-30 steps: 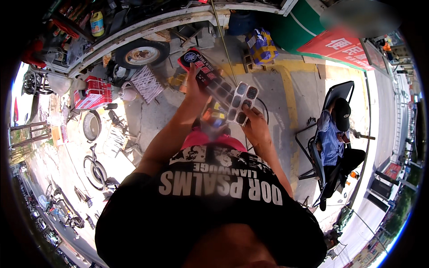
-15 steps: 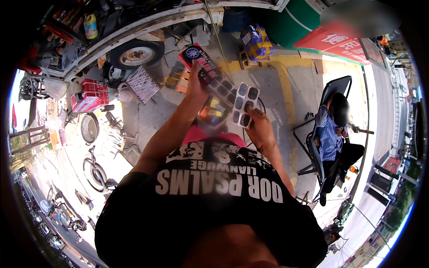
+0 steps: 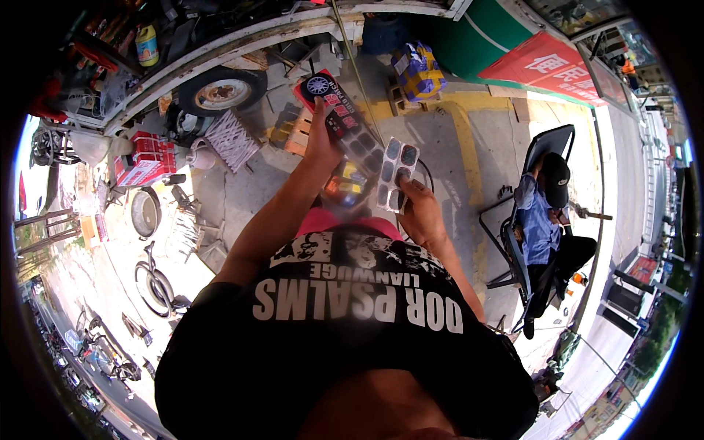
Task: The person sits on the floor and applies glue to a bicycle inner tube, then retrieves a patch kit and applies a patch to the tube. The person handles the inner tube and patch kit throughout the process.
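Observation:
My left hand [image 3: 320, 139] is closed around a red and black box [image 3: 339, 110] with a wheel picture on its front. From the box's near end a sheet of dark rubber patches [image 3: 364, 147] sticks out. My right hand [image 3: 423, 213] grips a second patch sheet [image 3: 392, 165] by its lower right side, thumb on top. That sheet carries dark rounded patches in two rows on a pale backing and is tilted just right of the box. A shiny bag-like thing [image 3: 347, 187] with yellow and orange shows below, between my forearms.
A wheel [image 3: 224, 93] lies under a cluttered bench at the far left. A taped purple and yellow package [image 3: 420, 71] stands beyond my hands. To the right, a person [image 3: 543, 213] sits in a folding chair. A red box [image 3: 147, 158] and a bicycle [image 3: 152, 282] are on the left.
My right hand and its patch sheet have shifted very slightly left. Both hands keep their holds, and the box has hardly moved.

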Tool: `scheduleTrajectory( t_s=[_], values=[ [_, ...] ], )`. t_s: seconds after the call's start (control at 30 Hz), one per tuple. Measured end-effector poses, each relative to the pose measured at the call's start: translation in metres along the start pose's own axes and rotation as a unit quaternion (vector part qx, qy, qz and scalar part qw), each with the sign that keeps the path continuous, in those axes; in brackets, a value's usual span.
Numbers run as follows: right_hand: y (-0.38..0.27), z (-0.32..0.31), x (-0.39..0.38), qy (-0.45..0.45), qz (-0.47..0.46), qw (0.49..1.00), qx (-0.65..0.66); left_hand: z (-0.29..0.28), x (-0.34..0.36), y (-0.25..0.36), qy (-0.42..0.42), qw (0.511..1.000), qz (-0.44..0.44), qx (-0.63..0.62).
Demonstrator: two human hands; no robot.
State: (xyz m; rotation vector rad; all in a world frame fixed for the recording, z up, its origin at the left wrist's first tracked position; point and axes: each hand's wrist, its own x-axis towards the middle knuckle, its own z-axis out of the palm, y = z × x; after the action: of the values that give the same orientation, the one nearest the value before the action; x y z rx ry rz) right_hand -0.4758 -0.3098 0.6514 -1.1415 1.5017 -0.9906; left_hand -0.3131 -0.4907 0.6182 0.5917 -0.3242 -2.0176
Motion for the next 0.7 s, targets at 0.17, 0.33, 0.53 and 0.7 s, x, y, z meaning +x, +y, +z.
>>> scheduleTrajectory(
  t_s=[0.17, 0.33, 0.53, 0.7],
  values=[
    [0.003, -0.003, 0.003, -0.002, 0.054, 0.992, 0.114, 0.015, -0.011, -0.002, 0.013, 0.999, -0.041, -0.010],
    [0.016, -0.001, 0.011, -0.007, -0.021, 0.997, 0.071, 0.016, -0.012, -0.009, -0.025, 0.999, -0.037, 0.013],
    [0.015, -0.004, 0.013, -0.061, -0.018, 0.997, 0.045, 0.028, -0.019, -0.006, -0.049, 0.998, -0.028, 0.039],
    [0.025, 0.000, 0.012, -0.063, 0.013, 0.994, 0.093, 0.023, -0.018, -0.011, -0.073, 0.996, -0.052, 0.019]
  ],
)
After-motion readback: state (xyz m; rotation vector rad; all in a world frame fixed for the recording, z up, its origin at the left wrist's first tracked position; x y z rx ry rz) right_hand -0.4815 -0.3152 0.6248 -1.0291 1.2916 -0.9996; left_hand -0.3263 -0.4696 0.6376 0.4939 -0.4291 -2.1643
